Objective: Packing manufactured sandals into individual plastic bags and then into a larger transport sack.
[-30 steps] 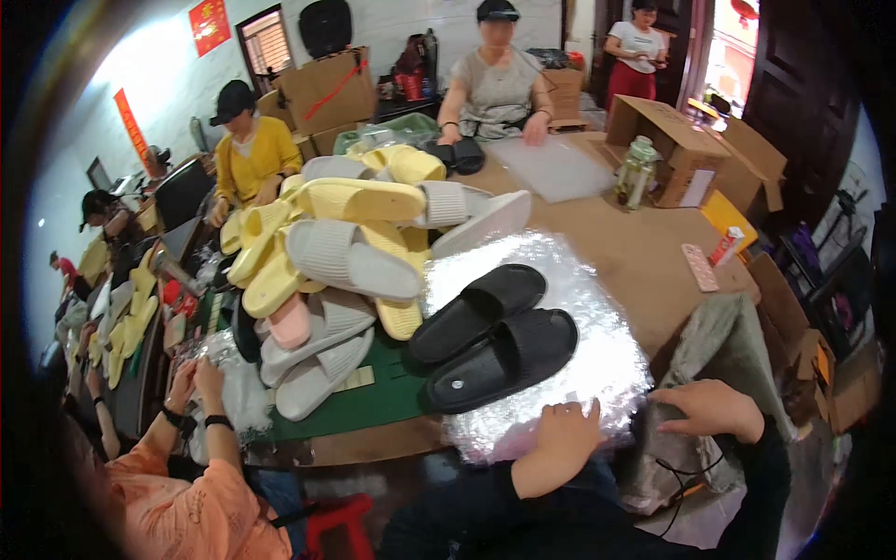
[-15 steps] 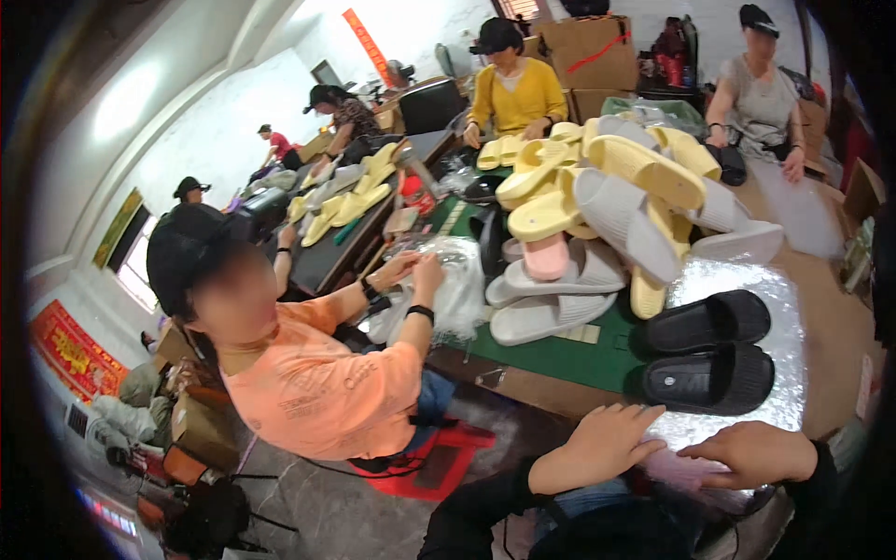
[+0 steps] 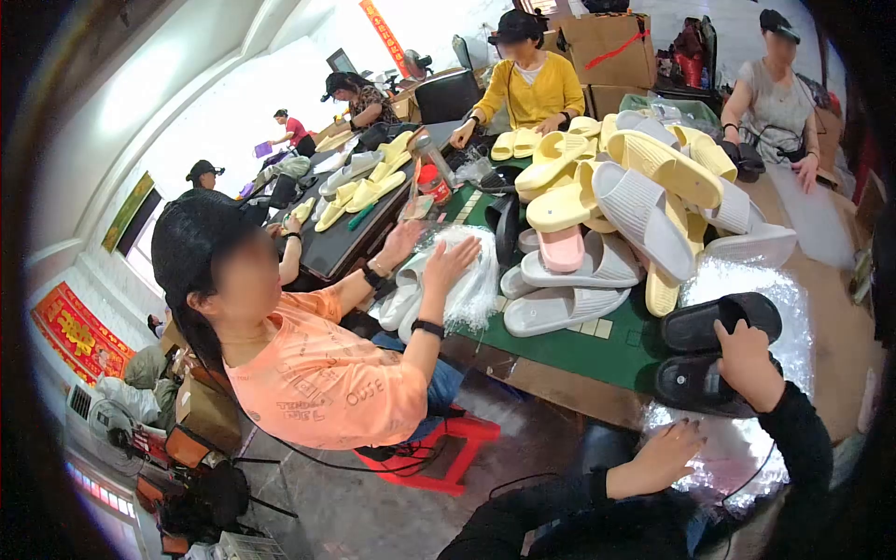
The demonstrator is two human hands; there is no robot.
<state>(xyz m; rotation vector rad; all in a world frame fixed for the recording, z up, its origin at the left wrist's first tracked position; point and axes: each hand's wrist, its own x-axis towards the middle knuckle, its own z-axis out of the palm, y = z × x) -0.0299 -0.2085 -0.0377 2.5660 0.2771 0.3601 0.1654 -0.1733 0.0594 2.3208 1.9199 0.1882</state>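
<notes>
A pair of black slide sandals [image 3: 679, 382] lies side by side on a stack of shiny clear plastic bags [image 3: 791, 331] at the table's near right. My right hand [image 3: 752, 371] is over the pair, its index finger stretched onto the slides and the other fingers partly hidden. Nearer to me, my left hand [image 3: 658, 458] rests palm down with fingers outstretched at the near edge of the plastic, holding nothing. Beyond the pair, a heap of yellow slides [image 3: 658, 163] and grey slides [image 3: 644, 219] is piled on a green mat [image 3: 611, 350], with one pink slide [image 3: 558, 250] among them.
Close on my left, a person in an orange shirt [image 3: 331, 378] on a red stool [image 3: 457, 448] handles bagged grey slides [image 3: 439, 280]. Across the table are a person in yellow [image 3: 534, 93] and one in grey [image 3: 770, 103]. A red-lidded jar [image 3: 433, 184] stands beyond the mat.
My right hand has moved forward from the plastic onto the black slides. My left hand has shifted slightly right and nearer. The orange-shirted person's hands have parted and spread over the bagged slides.
</notes>
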